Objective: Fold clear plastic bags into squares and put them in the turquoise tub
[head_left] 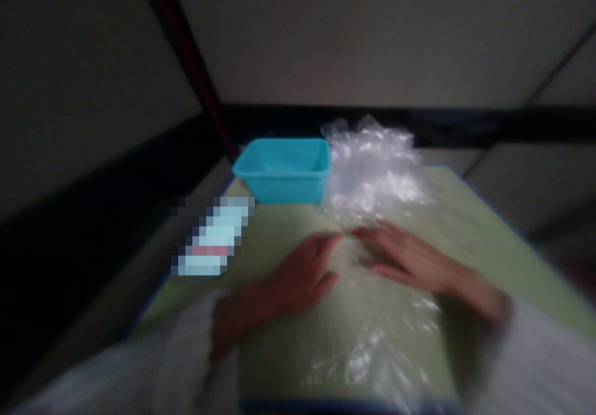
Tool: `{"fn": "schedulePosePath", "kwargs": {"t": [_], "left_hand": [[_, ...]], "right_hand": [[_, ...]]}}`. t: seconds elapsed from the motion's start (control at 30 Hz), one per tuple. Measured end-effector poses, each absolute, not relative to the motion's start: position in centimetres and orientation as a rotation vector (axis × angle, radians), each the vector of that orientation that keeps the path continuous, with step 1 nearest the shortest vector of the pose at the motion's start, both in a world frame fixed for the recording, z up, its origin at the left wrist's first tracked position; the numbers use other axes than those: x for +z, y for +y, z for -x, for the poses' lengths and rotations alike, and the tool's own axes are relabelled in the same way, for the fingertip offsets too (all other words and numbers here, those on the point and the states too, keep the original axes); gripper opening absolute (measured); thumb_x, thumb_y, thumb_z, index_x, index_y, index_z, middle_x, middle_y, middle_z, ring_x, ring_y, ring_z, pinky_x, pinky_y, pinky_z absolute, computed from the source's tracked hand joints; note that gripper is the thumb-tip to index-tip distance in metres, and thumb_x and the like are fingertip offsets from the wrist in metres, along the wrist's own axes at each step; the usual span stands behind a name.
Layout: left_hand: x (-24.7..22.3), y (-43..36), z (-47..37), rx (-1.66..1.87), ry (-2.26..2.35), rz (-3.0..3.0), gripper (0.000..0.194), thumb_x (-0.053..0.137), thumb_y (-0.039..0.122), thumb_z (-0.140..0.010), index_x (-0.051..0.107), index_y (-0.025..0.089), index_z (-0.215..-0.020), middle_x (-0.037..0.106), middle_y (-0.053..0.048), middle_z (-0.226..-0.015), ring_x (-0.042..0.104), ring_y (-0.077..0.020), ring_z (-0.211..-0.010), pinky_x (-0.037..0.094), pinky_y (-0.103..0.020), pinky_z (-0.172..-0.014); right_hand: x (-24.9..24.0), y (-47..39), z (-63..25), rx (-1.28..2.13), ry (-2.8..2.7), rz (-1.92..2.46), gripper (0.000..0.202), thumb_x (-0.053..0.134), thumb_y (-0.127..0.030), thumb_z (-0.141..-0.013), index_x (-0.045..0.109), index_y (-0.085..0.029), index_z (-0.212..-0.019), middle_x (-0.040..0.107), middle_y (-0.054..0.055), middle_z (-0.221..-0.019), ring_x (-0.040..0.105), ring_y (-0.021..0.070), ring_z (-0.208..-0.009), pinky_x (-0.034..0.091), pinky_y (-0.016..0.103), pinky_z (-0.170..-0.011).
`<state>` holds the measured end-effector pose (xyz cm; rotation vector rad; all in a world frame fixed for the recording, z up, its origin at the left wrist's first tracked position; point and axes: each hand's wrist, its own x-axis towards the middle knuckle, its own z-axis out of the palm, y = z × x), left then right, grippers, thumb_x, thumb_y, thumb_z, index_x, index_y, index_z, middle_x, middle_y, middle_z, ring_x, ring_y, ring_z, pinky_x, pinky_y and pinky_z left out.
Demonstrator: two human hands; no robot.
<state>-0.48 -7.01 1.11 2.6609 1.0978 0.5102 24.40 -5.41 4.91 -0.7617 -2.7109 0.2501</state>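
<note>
A clear plastic bag or sheet lies spread on the table, running from under my hands to the near edge. My left hand rests at its left side, fingers stretched toward the right and thumb apart. Opposite it, my right hand has its fingers extended to the left, thumb spread below them. The fingertips of both hands almost meet over the plastic. Blur hides the exact contact between fingertips and film. Just beyond them sits a crumpled heap of clear plastic.
A turquoise plastic basin stands at the back left of the yellow-green tabletop, beside the plastic heap. A pixelated pale rectangular item lies at the left edge. Behind the table is a wall with a dark band along its base.
</note>
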Motion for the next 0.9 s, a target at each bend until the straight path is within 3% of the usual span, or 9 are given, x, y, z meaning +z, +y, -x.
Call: {"fn": "schedulePosePath", "kwargs": {"t": [0.43,0.57,0.7,0.9], "left_hand": [[1.5,-7.0,0.3,0.47,1.036,-2.704,0.053,0.049,0.021,-0.084,0.029,0.014,-0.132,0.049,-0.016,-0.132,0.046,-0.0265,-0.123,0.032,-0.048,-0.108],[1.5,-6.9,0.3,0.486,1.017,-2.709,0.055,0.049,0.021,-0.083,0.028,0.014,-0.133,0.049,-0.016,-0.132,0.046,-0.026,-0.123,0.032,-0.048,-0.108],[1.6,-7.1,0.2,0.494,1.055,-2.702,0.054,0.05,0.021,-0.082,0.032,0.011,-0.133,0.049,-0.016,-0.132,0.045,-0.0263,-0.123,0.033,-0.047,-0.108],[1.8,-7.7,0.2,0.494,1.154,-2.728,0.054,0.042,0.023,-0.087,0.031,0.003,-0.136,0.041,-0.02,-0.14,0.036,-0.0266,-0.132,0.032,-0.045,-0.109]], "right_hand": [[4.4,-5.2,-24.3,0.271,-2.826,0.778,0.047,0.042,-0.042,-0.095,0.041,-0.014,-0.133,0.051,0.015,-0.135,0.046,0.0246,-0.126,0.025,0.051,-0.111],[3.9,-5.8,-24.5,0.354,-2.844,0.752,0.068,0.041,-0.046,-0.094,0.017,-0.013,-0.147,0.03,0.018,-0.148,0.028,0.0257,-0.137,0.024,0.05,-0.111],[3.0,-6.2,-24.6,0.327,-2.883,0.736,0.082,0.041,-0.052,-0.092,-0.005,-0.014,-0.148,0.01,0.019,-0.153,0.011,0.0273,-0.14,0.017,0.052,-0.112],[2.1,-6.2,-24.4,0.261,-2.885,0.749,0.083,0.039,-0.053,-0.092,-0.011,-0.014,-0.146,0.009,0.02,-0.152,0.011,0.0288,-0.14,0.018,0.053,-0.112]]}}
